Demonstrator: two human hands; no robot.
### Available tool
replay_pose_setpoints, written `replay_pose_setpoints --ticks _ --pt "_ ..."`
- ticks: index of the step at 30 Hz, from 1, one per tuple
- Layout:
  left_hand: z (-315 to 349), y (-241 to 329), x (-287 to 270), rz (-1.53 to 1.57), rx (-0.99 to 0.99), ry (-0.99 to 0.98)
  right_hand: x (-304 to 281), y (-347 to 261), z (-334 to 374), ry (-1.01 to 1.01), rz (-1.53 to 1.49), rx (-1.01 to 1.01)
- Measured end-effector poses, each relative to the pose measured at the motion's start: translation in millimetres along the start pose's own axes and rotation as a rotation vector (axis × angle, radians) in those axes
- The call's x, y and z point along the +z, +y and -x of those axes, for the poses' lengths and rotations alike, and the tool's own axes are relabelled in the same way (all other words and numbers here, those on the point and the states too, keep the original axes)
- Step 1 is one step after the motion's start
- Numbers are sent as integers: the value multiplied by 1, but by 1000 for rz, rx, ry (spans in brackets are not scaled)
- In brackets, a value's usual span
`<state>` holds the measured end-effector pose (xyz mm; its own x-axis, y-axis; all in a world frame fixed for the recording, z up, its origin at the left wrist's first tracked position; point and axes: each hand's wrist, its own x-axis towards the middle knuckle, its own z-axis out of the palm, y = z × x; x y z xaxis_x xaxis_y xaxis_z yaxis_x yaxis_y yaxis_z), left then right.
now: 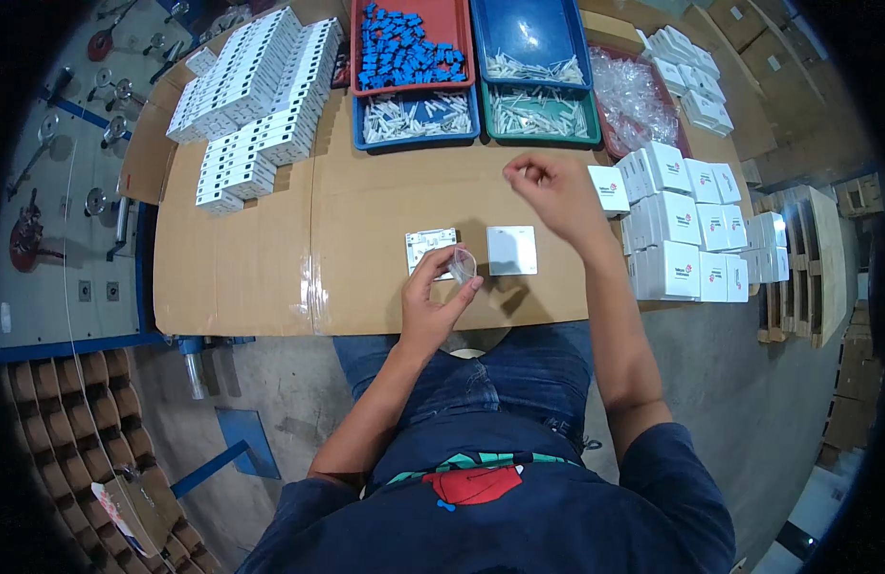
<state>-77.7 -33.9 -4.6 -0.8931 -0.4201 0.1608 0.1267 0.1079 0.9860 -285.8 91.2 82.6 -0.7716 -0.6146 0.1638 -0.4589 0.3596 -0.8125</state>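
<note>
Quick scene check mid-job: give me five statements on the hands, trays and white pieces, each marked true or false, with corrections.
1. The left hand holds a small clear plastic item. True.
2. The right hand is resting on the smooth white square plate. False: it is raised, beyond the plate and apart from it.
3. The small blue parts are in a red tray. True.
4. The green tray holds blue parts. False: it holds slim white pieces.
5. The white square frame lies to the left of the smooth plate. True.
</note>
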Motion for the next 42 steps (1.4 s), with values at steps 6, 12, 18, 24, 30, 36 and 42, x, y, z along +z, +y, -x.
replay_pose_setpoints --ticks 6,12,18,24,30,36,42 --pt "-7 -11 0 11 -41 61 -17 55 -93 232 291 55" --pt "-12 -14 0 -7 -78 41 -31 124 -176 323 590 80" --pt "-15 -19 1 2 -107 38 -38 164 -225 234 710 96" --pt "-22 -17 -2 -13 -121 33 -31 176 -247 185 774 101" --pt "-21 -18 -1 -12 -94 43 -34 169 -239 205 727 98" --pt "-18 -11 2 -33 -102 47 -42 144 -214 252 634 76" --pt "-19 -5 2 -3 -30 67 -31 52 -119 207 411 52"
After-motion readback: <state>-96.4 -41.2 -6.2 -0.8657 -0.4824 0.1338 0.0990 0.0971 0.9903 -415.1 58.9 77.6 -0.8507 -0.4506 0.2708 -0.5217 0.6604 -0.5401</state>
